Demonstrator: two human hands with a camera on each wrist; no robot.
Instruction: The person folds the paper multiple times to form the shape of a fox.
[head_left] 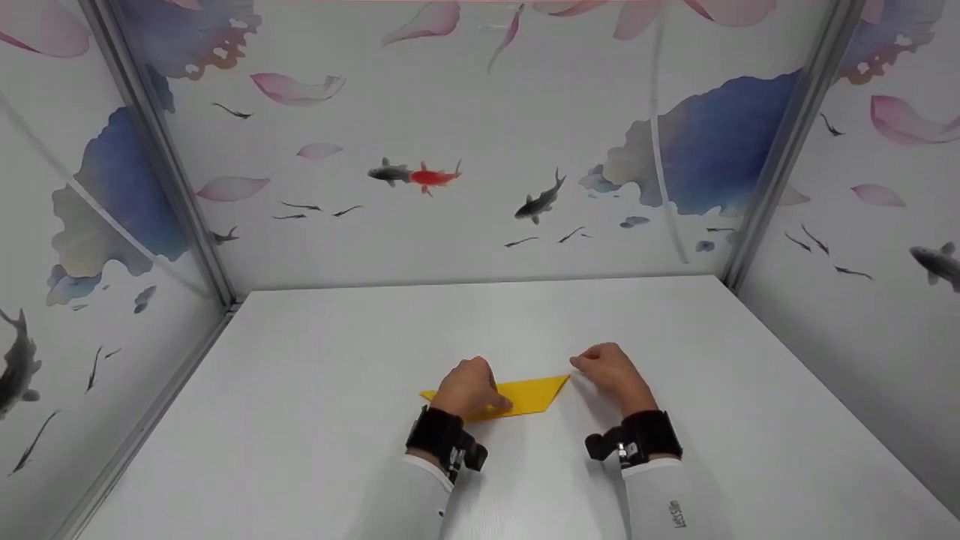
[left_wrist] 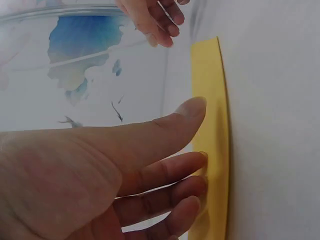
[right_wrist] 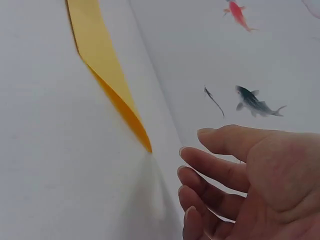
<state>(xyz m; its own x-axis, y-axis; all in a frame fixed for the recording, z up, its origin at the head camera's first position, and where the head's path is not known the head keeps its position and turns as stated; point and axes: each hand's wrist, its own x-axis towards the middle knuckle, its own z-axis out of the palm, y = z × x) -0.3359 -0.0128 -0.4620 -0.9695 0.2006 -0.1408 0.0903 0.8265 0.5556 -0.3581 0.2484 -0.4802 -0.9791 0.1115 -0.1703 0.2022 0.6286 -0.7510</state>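
A folded strip of yellow paper (head_left: 534, 394) with slanted ends lies on the white table. My left hand (head_left: 466, 388) is over its left part, thumb tip and fingertips touching the paper, as the left wrist view shows on the strip (left_wrist: 212, 75). Just beyond the pointed right end is my right hand (head_left: 613, 375), apart from the paper. In the right wrist view that hand (right_wrist: 280, 170) has loosely bent fingers with nothing between them. The paper's end (right_wrist: 132, 117) shows a slightly raised folded layer there.
The white tabletop (head_left: 315, 450) is bordered by panels printed with fish and petals. The back panel (head_left: 465, 240) rises behind the table, and grey metal posts (head_left: 161, 150) stand at its corners. A black strap with a small camera (head_left: 652, 435) sits on each wrist.
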